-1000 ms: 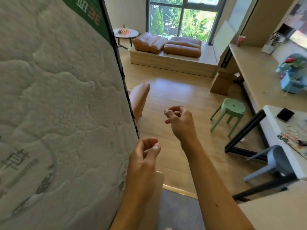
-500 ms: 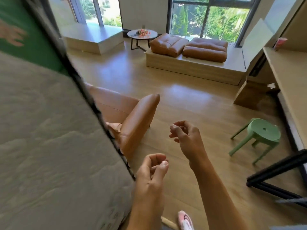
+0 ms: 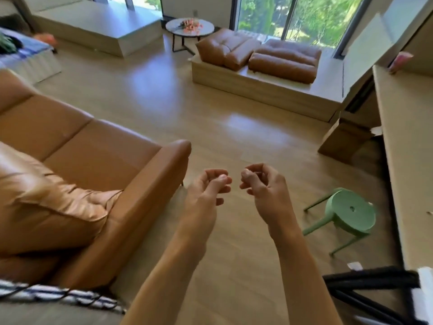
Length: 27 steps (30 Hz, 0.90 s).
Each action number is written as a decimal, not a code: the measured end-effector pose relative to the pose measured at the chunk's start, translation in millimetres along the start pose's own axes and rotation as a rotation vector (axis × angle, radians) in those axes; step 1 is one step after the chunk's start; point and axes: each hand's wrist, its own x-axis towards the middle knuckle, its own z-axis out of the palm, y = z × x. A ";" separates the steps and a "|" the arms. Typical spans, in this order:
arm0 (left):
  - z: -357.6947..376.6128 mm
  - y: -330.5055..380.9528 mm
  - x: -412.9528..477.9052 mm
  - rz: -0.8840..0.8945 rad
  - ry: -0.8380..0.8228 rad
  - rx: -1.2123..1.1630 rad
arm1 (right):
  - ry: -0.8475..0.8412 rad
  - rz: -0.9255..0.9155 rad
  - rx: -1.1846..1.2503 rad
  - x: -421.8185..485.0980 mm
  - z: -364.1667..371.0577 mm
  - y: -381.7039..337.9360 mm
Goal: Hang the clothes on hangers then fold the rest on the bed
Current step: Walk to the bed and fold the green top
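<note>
Both hands up in front of chest, over wood floor [image 3: 210,109], close together but not touching. L hand [image 3: 206,193]: fingers curled in, thumb tip pressed on index, nothing visible in it. R hand [image 3: 264,186]: loose fist, fingers curled to palm, thumb across them, nothing visible held either.

Task stuff is well apart from the hands: bed [image 3: 35,64] at far top-left w/ blue striped cover and a dark-green heap, prob clothes [image 3: 8,44], at its left edge; blurred, can't tell what pieces.

Tan leather sofa [image 3: 105,160] on left, its armrest just beside L hand in view, w/ satin cushion [image 3: 54,198] on the seat. Striped fabric [image 3: 58,296] at bottom-left edge. Green stool [image 3: 349,212] on floor to the right of R hand. Black frame [image 3: 370,285] bottom-right. Long wood counter [image 3: 407,137] along right side, cardboard box [image 3: 346,139] at its near end. Back: platform [image 3: 257,90] w/ brown cushions by window, round table [image 3: 189,28] w/ flowers beside it.
</note>
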 end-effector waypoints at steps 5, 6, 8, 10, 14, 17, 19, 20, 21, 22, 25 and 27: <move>43.1 12.9 74.7 0.026 -0.062 0.013 | -0.012 0.010 0.004 77.0 -15.3 1.5; 48.5 14.8 92.9 0.029 -0.065 0.014 | -0.018 0.004 0.001 95.9 -16.4 1.8; 59.0 18.8 138.3 0.048 -0.069 0.007 | -0.020 -0.022 -0.003 142.5 -18.6 2.5; 66.5 24.1 181.4 0.061 -0.072 -0.005 | -0.013 -0.038 -0.022 185.3 -18.8 1.8; 83.7 49.4 285.9 0.095 -0.102 -0.016 | 0.009 -0.051 -0.055 289.4 -16.3 -5.4; 97.8 80.7 364.9 0.106 -0.095 -0.034 | 0.020 -0.054 -0.049 366.4 -18.5 -23.5; 110.1 98.4 414.1 0.112 -0.090 -0.035 | 0.030 -0.070 -0.043 415.9 -20.3 -33.9; 114.4 104.5 433.2 0.107 -0.086 -0.036 | 0.031 -0.074 -0.038 436.4 -20.0 -37.4; 118.9 109.4 453.1 0.108 -0.088 -0.034 | 0.033 -0.078 -0.031 458.7 -18.8 -39.1; 123.5 114.1 473.7 0.113 -0.090 -0.032 | 0.034 -0.084 -0.022 483.5 -16.3 -39.9; 135.5 120.4 540.4 0.111 -0.054 -0.025 | -0.006 -0.082 -0.008 559.7 -1.8 -35.1; 143.5 122.6 587.3 0.113 -0.011 -0.022 | -0.060 -0.101 -0.015 612.3 10.8 -30.5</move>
